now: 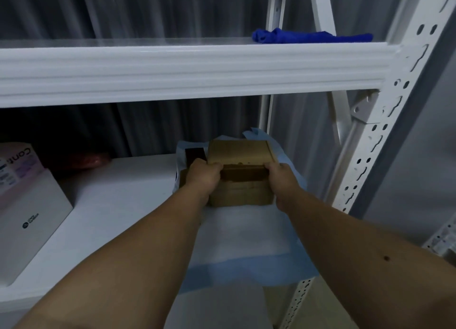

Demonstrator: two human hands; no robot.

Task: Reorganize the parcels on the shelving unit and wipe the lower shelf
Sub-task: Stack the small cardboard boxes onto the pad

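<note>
Brown cardboard box (240, 173) sits at the right end of the lower shelf (118, 200), on a pale blue plastic parcel (246, 242). Left hand (204, 177) and right hand (283, 180) each have a curled grip on its sides. Far right on the upper shelf (172, 67) lies a blue cloth (311, 35) (crumpled). White boxes (27, 205) stand left.
</note>
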